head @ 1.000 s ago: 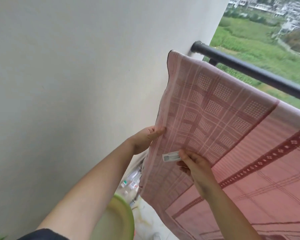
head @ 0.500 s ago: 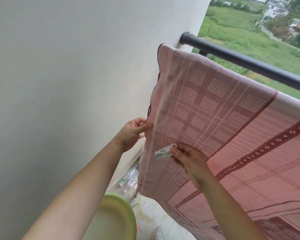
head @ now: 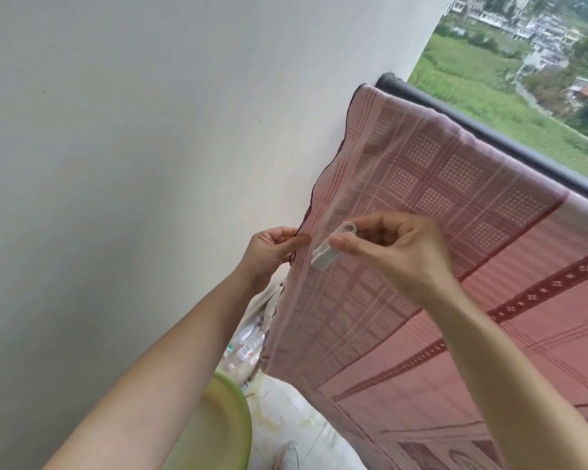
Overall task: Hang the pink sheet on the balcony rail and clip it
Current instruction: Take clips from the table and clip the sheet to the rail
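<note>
Since a moment ago the right hand [head: 401,256] has lifted off the pink sheet [head: 421,205], carrying the pale clip [head: 330,249] up, its grip pinched on the clip between thumb and fingers. Nearest, below the sheet's lower corner, sits a green basin [head: 224,422]. Left of the clip, the left hand [head: 269,249] grips the sheet's dark side edge. Draping looks done; clipping is the step in hand. Next, the clip likely has to be squeezed open and carried up the sheet. Farthest, the sheet hangs over the black balcony rail [head: 510,140], closer to the wall [head: 150,130] than before.
</note>
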{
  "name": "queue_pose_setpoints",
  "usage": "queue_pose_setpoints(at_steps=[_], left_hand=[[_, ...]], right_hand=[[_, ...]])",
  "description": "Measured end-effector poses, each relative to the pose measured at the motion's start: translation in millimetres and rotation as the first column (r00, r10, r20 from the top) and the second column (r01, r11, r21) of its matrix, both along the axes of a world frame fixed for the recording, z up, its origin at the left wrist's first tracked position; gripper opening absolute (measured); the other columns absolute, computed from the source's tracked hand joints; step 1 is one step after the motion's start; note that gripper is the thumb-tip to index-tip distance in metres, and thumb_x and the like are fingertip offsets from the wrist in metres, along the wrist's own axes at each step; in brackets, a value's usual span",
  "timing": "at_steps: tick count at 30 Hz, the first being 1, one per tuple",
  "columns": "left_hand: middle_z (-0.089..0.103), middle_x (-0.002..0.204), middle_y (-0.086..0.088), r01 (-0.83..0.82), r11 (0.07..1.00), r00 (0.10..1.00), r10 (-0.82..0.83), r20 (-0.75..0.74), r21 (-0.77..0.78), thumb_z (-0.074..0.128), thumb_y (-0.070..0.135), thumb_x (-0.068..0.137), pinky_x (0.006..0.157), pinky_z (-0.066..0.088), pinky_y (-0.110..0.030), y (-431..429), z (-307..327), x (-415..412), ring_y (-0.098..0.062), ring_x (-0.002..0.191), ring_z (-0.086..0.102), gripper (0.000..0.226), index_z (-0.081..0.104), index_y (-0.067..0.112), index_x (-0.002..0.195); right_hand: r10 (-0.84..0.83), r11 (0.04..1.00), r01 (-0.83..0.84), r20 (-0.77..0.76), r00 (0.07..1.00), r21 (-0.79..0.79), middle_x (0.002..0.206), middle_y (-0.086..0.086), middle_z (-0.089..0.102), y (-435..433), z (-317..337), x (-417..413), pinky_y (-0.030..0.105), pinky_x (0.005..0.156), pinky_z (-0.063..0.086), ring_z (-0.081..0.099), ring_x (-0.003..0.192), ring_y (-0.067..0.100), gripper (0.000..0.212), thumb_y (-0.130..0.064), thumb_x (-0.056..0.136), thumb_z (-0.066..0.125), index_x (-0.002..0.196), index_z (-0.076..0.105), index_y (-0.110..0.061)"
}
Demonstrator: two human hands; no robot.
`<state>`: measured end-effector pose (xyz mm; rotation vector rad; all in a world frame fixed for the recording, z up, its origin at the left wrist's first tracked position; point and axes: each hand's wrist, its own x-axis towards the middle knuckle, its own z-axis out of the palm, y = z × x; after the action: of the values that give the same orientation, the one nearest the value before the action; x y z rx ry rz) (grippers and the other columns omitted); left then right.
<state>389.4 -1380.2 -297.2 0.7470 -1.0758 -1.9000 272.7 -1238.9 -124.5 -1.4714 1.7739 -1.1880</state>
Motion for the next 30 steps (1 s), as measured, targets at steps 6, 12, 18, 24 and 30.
queue_pose_setpoints(at_steps=[6,12,18,24,30], left_hand=[[0.074,0.088,-0.011,-0.031,0.999,1.000,0.031,0.000,0.036,0.074,0.011,0.083,0.081,0.049,-0.039,7.3,7.6,0.4,-0.026,0.086,0.065,0.023,0.070,-0.002,0.102],[0.070,0.104,-0.021,-0.033,0.999,0.999,0.032,0.020,0.035,0.074,0.016,0.083,0.086,0.046,-0.043,11.5,12.6,5.9,-0.027,0.091,0.063,0.030,0.070,-0.002,0.107],[0.072,0.106,-0.019,-0.042,0.999,0.998,0.043,0.055,-0.007,0.072,0.020,0.086,0.095,0.050,-0.052,15.7,16.1,7.8,-0.028,0.093,0.067,0.027,0.071,0.002,0.106],[0.074,0.100,-0.012,-0.069,0.996,0.990,0.075,0.120,-0.054,0.074,0.027,0.084,0.095,0.050,-0.056,18.5,20.2,9.2,-0.021,0.090,0.066,0.022,0.076,0.011,0.100],[0.073,0.103,-0.012,-0.063,0.996,0.984,0.072,0.164,-0.057,0.074,0.027,0.085,0.097,0.049,-0.055,19.4,23.3,10.9,-0.023,0.094,0.067,0.023,0.076,0.011,0.101]], right_hand=[[0.107,0.972,-0.213,-0.620,0.777,-0.099,0.061,-0.007,0.070,-61.8,69.8,25.4,0.018,0.051,0.049,0.062,0.054,0.008,0.025,-0.042,0.071,0.086,0.071,0.077,-0.018],[0.332,0.938,-0.242,-0.837,0.434,0.247,0.061,-0.007,0.062,-133.5,88.5,52.9,0.011,0.041,0.036,0.051,0.046,0.003,0.024,-0.037,0.075,0.084,0.076,0.076,-0.014],[0.556,0.831,-0.113,-0.814,0.165,0.545,0.090,-0.004,0.075,-177.4,54.5,58.5,0.034,0.077,0.059,0.070,0.083,0.018,0.027,-0.041,0.074,0.084,0.088,0.079,-0.019],[0.677,0.733,0.057,-0.735,0.050,0.678,0.103,-0.003,0.074,-179.5,33.5,47.7,0.039,0.086,0.058,0.068,0.096,0.020,0.039,-0.052,0.077,0.078,0.096,0.079,-0.018],[0.676,0.731,0.063,-0.733,0.076,0.680,0.114,0.000,0.070,-168.8,37.5,35.9,0.039,0.087,0.054,0.063,0.105,0.024,0.050,-0.061,0.086,0.063,0.107,0.075,-0.017]])
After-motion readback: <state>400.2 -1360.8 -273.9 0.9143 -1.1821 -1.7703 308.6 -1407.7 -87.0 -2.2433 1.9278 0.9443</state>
